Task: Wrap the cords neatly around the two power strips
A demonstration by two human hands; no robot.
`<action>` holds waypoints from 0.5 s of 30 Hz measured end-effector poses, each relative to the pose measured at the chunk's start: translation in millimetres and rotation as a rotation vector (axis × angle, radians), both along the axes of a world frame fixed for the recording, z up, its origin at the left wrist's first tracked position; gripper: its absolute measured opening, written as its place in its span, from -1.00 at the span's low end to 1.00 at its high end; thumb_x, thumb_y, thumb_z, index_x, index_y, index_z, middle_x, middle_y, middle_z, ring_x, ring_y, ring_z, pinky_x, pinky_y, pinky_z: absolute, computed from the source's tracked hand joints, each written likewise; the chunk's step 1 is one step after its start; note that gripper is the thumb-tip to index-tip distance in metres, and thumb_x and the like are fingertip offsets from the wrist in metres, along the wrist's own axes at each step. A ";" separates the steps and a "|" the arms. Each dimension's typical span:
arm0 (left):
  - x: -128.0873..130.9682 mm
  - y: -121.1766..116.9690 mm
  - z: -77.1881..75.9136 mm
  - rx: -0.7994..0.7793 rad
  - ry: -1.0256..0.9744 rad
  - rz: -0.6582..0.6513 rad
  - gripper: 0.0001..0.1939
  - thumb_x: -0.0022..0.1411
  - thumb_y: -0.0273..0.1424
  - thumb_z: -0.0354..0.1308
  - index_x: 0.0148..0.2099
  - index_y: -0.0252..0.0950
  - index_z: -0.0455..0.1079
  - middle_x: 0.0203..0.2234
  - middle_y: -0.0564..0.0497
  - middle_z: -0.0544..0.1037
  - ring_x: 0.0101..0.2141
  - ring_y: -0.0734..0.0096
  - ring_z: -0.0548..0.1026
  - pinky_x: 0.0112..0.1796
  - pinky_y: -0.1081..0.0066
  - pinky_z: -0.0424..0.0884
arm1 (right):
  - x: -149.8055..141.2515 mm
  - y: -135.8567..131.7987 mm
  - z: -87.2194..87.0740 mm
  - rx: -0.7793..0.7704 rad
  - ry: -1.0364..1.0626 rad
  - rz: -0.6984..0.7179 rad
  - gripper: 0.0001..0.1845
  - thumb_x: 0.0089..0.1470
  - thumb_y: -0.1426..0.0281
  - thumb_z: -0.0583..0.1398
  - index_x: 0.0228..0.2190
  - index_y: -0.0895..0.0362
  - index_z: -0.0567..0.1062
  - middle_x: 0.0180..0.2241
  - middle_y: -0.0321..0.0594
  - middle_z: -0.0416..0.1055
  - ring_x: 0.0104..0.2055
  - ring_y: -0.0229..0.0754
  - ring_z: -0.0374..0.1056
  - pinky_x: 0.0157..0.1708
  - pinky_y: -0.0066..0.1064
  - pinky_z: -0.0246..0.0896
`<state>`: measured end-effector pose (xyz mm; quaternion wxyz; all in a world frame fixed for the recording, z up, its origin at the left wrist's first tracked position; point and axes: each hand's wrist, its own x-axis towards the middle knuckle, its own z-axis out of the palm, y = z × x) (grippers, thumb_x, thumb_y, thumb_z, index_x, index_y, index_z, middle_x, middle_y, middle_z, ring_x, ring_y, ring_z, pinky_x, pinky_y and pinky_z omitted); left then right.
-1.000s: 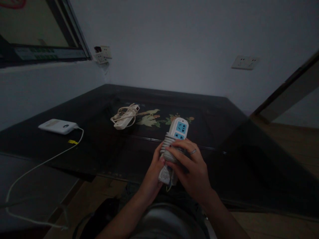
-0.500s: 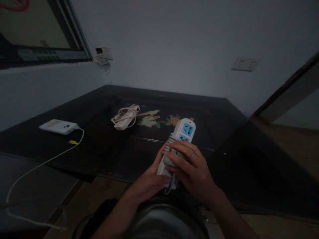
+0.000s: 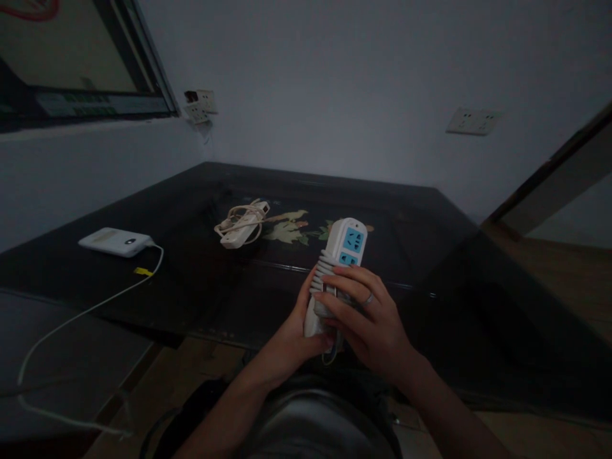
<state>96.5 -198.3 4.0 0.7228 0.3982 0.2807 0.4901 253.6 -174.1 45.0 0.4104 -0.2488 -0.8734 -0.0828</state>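
Observation:
A white power strip point(image 3: 340, 237) with blue socket faces is held up over the near edge of the dark table, its far end tilted slightly right. Its grey-white cord point(image 3: 323, 273) is wound in several turns round the middle. My left hand point(image 3: 299, 335) grips the strip from the left and beneath, thumb across its near end. From the right, my right hand point(image 3: 370, 312), with a ring on one finger, is closed over the wound cord and what looks like the plug point(image 3: 325, 306). The fingers partly hide the plug and the strip's lower sockets.
On the dark table point(image 3: 258, 299), a second white power strip point(image 3: 236, 236) lies wrapped in its cord. To the left rests a white power bank-like device point(image 3: 115, 242) with a cable point(image 3: 81, 315) hanging off the edge. Wall sockets point(image 3: 473, 121) are behind.
The power strip has turned a little, its far end shifting left and its socket face rolling to the right. Both hands keep their hold on it; the view has moved slightly.

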 end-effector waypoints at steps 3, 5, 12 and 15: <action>-3.8 1.4 -4.6 -0.015 -0.026 -0.046 0.01 0.02 -0.55 0.29 0.36 0.09 -0.17 0.27 -0.03 0.17 0.17 0.10 0.27 0.08 0.22 0.26 | -1.3 2.2 1.7 -0.036 0.004 -0.003 -0.75 0.18 0.48 0.13 -0.09 0.12 0.44 -0.03 -0.03 0.40 0.08 -0.04 0.23 0.01 -0.05 0.23; -7.9 1.5 -7.2 -0.053 -0.052 -0.103 0.02 0.02 -0.51 0.31 0.37 0.07 -0.18 0.22 -0.06 0.24 0.12 0.11 0.33 0.05 0.22 0.28 | -1.2 2.5 4.1 -0.051 -0.015 -0.010 -0.74 0.17 0.41 0.16 -0.08 0.08 0.44 -0.01 -0.05 0.38 0.09 -0.03 0.24 0.08 0.03 0.13; -18.4 1.0 -10.8 -0.114 -0.063 -0.230 0.05 -0.14 -0.43 0.46 0.33 -0.01 0.00 0.07 -0.07 0.40 0.00 0.18 0.40 -0.08 0.34 0.32 | 1.6 -2.5 11.2 -0.082 -0.171 0.002 -0.70 0.15 0.26 0.17 -0.07 0.01 0.44 0.01 -0.18 0.42 0.24 0.06 0.10 0.24 0.30 -0.48; -18.8 2.7 -8.7 -0.087 -0.007 -0.192 -0.09 -0.11 -0.32 0.45 0.27 -0.08 0.15 0.06 -0.06 0.40 0.04 0.14 0.36 -0.04 0.30 0.29 | 2.9 -2.2 11.2 -0.096 -0.236 0.016 -0.69 0.14 0.26 0.18 -0.07 0.04 0.45 -0.09 -0.21 0.48 0.18 0.04 0.19 0.24 0.29 -0.54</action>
